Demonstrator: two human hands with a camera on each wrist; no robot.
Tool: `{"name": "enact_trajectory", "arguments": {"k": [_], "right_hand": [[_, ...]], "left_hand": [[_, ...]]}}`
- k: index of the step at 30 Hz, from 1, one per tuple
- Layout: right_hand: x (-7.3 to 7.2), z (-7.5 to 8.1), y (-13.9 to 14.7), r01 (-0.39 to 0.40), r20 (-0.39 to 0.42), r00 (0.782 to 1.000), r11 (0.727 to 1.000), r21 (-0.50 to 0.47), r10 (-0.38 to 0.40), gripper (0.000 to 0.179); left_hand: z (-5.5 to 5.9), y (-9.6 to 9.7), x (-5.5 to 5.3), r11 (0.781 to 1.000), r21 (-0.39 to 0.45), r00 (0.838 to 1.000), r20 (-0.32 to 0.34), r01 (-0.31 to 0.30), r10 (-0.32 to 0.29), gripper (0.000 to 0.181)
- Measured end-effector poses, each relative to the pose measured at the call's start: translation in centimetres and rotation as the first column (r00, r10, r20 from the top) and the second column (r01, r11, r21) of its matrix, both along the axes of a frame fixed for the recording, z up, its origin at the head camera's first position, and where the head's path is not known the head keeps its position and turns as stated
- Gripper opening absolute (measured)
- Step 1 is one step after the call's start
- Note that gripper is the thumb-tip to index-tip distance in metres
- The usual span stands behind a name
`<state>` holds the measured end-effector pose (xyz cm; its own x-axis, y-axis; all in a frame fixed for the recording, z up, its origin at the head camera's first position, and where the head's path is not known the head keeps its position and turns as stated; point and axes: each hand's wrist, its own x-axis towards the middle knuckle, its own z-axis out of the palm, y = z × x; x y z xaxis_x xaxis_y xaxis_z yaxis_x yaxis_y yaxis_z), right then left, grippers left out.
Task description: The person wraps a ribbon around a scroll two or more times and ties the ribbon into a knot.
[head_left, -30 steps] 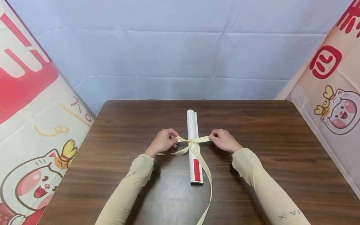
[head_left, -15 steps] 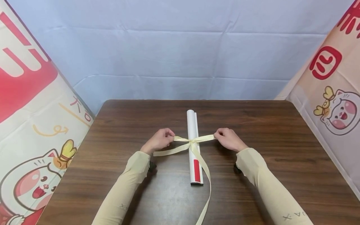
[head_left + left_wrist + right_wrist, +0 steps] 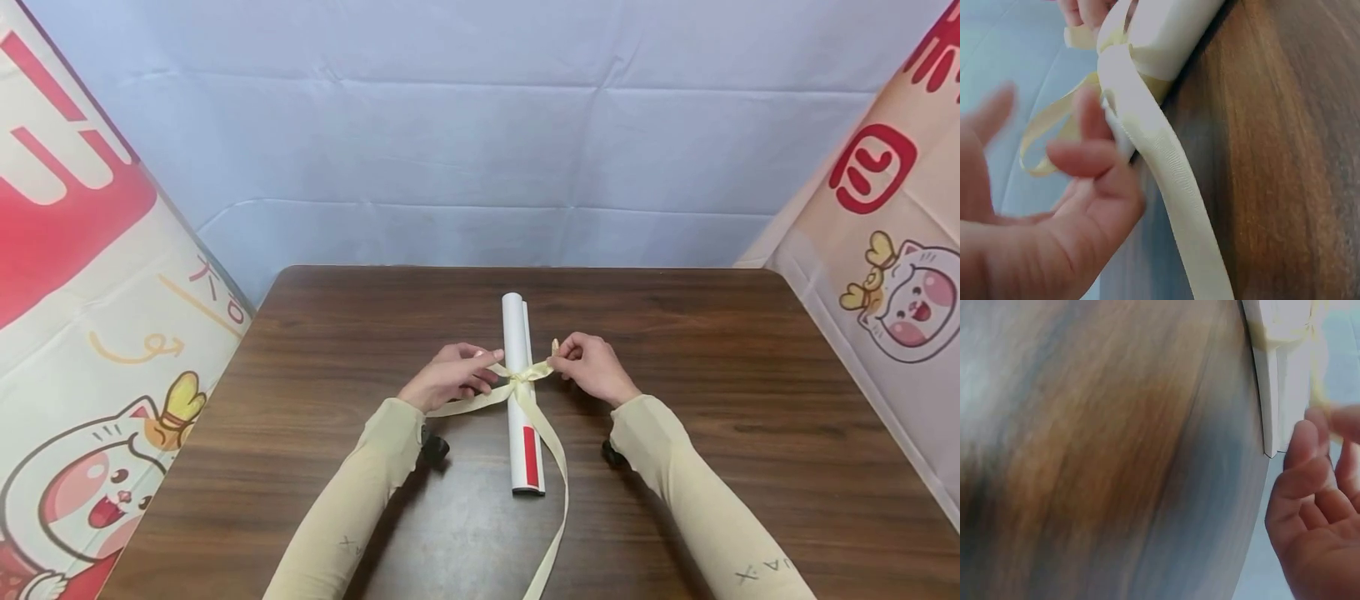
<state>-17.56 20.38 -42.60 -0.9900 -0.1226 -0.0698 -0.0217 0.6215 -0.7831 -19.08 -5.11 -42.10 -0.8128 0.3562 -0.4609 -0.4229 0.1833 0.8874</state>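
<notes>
A white paper roll (image 3: pixel 516 329) with a red patch near its front end lies lengthwise on the table. A pale yellow ribbon (image 3: pixel 553 442) crosses its middle with a knot on top. At the left my left hand (image 3: pixel 456 373) has its thumb and fingers spread apart beside a ribbon loop; in the left wrist view the loop hangs behind the blurred fingers (image 3: pixel 1085 156). My right hand (image 3: pixel 594 368) pinches the ribbon on the right, a short bit standing up above the fingertips. One ribbon tail runs left under the left hand, another toward the front edge.
The dark wooden table (image 3: pixel 712 333) extends on all sides of the roll. A pale cloth backdrop (image 3: pixel 465 150) hangs behind it, with printed panels at left and right. Black wrist devices (image 3: pixel 435 450) sit under the sleeves.
Both hands first drew the ribbon outward, then came back in toward the roll. The left fingers have let go of their loop and spread. The roll has shifted slightly right.
</notes>
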Motion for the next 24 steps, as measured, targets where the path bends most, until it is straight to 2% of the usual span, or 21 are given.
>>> {"name": "enact_trajectory", "arguments": {"k": [2, 4, 6, 8, 12, 14, 18, 21, 24], "right_hand": [[0.0, -0.1, 0.0, 0.018, -0.016, 1.000, 1.000, -0.001, -0.018, 0.018], [-0.1, -0.2, 0.2, 0.024, -0.021, 0.999, 1.000, -0.012, -0.025, 0.025], [-0.2, -0.3, 0.3, 0.017, -0.023, 1.000, 1.000, -0.021, -0.018, 0.037], [-0.2, -0.4, 0.5, -0.005, -0.020, 1.000, 1.000, -0.026, 0.004, 0.043], [-0.1, -0.4, 0.7, -0.024, -0.010, 1.000, 1.000, -0.009, 0.023, 0.030], [-0.1, -0.5, 0.8, -0.027, -0.014, 1.000, 1.000, -0.003, 0.027, 0.025], [-0.1, -0.5, 1.0, -0.012, -0.022, 1.000, 1.000, 0.009, 0.012, 0.027], [-0.2, -0.3, 1.3, -0.006, -0.026, 1.000, 1.000, 0.030, 0.007, 0.024], [-0.2, -0.1, 1.6, -0.007, -0.037, 0.999, 0.999, 0.042, 0.009, 0.019]], "left_hand": [[-0.1, 0.1, 0.0, 0.999, -0.004, 0.999, -0.024, -0.043, 0.043, 0.051], [-0.2, 0.0, -0.1, 0.997, -0.003, 0.997, -0.036, -0.071, 0.071, 0.048], [-0.2, -0.3, -0.1, 0.998, -0.008, 0.997, -0.034, -0.064, 0.064, 0.050], [-0.2, -0.7, -0.2, 0.999, -0.010, 0.999, -0.016, -0.037, 0.036, 0.052], [-0.3, -1.7, -0.4, 0.999, -0.004, 0.998, 0.036, 0.045, -0.044, 0.052], [-0.3, -2.3, -0.6, 0.996, 0.010, 0.994, 0.070, 0.087, -0.087, 0.049], [-0.2, -3.3, -0.8, 0.986, 0.017, 0.977, 0.126, 0.168, -0.169, 0.045], [0.0, -3.9, -0.9, 0.975, -0.019, 0.967, 0.129, 0.222, -0.218, 0.043], [0.0, -4.3, -1.1, 0.967, -0.062, 0.963, 0.123, 0.247, -0.238, 0.041]]}}
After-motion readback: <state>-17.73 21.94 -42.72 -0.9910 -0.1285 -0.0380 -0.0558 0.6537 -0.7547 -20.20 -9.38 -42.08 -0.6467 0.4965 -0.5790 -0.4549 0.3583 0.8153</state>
